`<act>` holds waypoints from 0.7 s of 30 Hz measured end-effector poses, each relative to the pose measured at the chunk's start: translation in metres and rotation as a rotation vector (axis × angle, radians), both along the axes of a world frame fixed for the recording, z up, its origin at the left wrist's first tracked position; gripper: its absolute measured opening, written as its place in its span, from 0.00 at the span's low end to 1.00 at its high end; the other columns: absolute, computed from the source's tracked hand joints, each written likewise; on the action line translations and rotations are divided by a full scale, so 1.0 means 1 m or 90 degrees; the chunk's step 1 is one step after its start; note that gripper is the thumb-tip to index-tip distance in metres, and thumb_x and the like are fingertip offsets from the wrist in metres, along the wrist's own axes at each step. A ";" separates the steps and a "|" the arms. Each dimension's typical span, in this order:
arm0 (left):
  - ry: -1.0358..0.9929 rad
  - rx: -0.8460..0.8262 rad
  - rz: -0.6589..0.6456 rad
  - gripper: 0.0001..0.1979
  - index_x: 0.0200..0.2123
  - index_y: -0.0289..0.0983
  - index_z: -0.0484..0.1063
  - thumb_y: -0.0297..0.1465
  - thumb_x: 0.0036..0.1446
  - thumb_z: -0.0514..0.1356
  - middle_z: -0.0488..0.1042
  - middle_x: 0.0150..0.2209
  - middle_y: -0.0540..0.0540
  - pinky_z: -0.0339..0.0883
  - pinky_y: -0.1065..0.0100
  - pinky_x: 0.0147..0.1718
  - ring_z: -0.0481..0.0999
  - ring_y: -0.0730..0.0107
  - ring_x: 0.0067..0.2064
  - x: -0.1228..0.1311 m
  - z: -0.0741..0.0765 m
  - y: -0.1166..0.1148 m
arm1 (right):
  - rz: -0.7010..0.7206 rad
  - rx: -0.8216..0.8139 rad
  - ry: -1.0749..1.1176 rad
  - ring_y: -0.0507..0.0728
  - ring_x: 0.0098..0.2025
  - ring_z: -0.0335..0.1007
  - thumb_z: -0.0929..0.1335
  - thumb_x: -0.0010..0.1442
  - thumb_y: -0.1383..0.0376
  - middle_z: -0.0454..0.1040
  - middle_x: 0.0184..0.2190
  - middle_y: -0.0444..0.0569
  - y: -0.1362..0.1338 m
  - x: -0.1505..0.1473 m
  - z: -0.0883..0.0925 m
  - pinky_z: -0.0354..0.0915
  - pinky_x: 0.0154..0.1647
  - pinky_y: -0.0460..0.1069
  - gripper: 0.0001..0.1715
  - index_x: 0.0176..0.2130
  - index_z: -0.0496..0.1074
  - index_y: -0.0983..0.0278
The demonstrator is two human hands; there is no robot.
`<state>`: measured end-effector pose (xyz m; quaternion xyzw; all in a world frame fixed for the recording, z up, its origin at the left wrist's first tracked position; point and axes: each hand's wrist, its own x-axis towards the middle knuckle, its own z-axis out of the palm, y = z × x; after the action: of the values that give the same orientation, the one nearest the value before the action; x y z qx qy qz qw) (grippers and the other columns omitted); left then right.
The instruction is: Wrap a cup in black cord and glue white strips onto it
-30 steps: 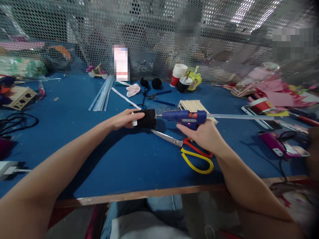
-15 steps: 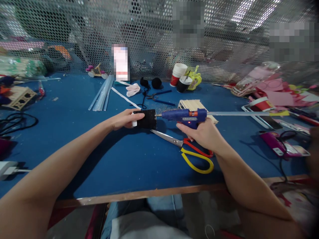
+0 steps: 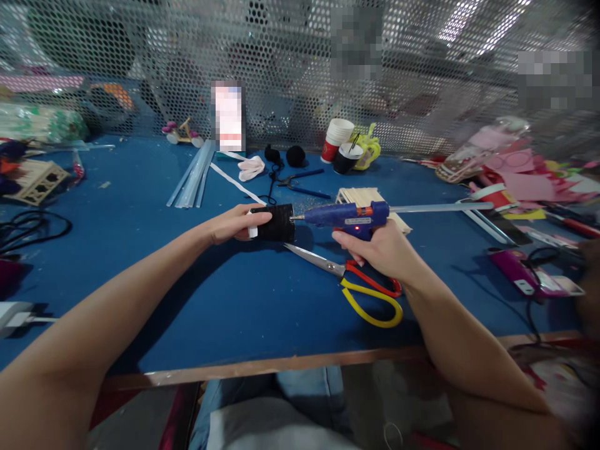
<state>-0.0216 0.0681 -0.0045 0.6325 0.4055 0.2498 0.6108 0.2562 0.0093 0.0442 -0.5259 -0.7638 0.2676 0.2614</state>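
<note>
My left hand point(image 3: 234, 224) grips a black-wrapped cup point(image 3: 276, 223) lying sideways, a white edge showing at my palm. A white ribbon point(image 3: 239, 184) runs from near the cup back toward a pale bundle point(image 3: 252, 167). In my right hand point(image 3: 382, 245) is a blue hot glue gun point(image 3: 344, 217), its red light lit and a clear glue stick point(image 3: 435, 207) jutting from its rear. The nozzle meets the cup's right end. Below lie scissors point(image 3: 330, 267), partly opened, with red and yellow handles.
Behind the cup are blue-handled pliers point(image 3: 300, 184) and a black yarn ball point(image 3: 295, 156). Clear glue sticks point(image 3: 192, 178) lie back left. Stacked paper cups point(image 3: 338, 137) stand before a perforated metal screen point(image 3: 281, 75). A wooden stick piece point(image 3: 363, 197) sits behind the glue gun.
The rear of the glue gun has tipped up slightly, raising the glue stick's far end. The nozzle stays at the cup's end, and my left hand has barely moved.
</note>
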 end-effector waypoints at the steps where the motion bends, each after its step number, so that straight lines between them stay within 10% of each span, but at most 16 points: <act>1: 0.006 0.004 -0.001 0.23 0.38 0.33 0.64 0.47 0.50 0.59 0.55 0.23 0.54 0.44 0.77 0.18 0.53 0.82 0.20 0.000 0.000 0.000 | -0.001 -0.001 0.002 0.51 0.18 0.64 0.66 0.56 0.55 0.65 0.12 0.43 0.001 0.000 0.000 0.65 0.27 0.49 0.26 0.14 0.60 0.62; 21: 0.008 0.013 -0.002 0.24 0.41 0.33 0.66 0.47 0.50 0.59 0.56 0.23 0.53 0.43 0.77 0.17 0.52 0.81 0.21 -0.002 -0.001 0.000 | 0.013 -0.021 0.010 0.50 0.17 0.63 0.66 0.57 0.53 0.64 0.11 0.42 0.002 0.001 -0.002 0.65 0.27 0.49 0.24 0.17 0.64 0.63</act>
<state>-0.0233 0.0677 -0.0053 0.6411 0.4060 0.2489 0.6018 0.2569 0.0111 0.0421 -0.5201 -0.7626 0.2873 0.2557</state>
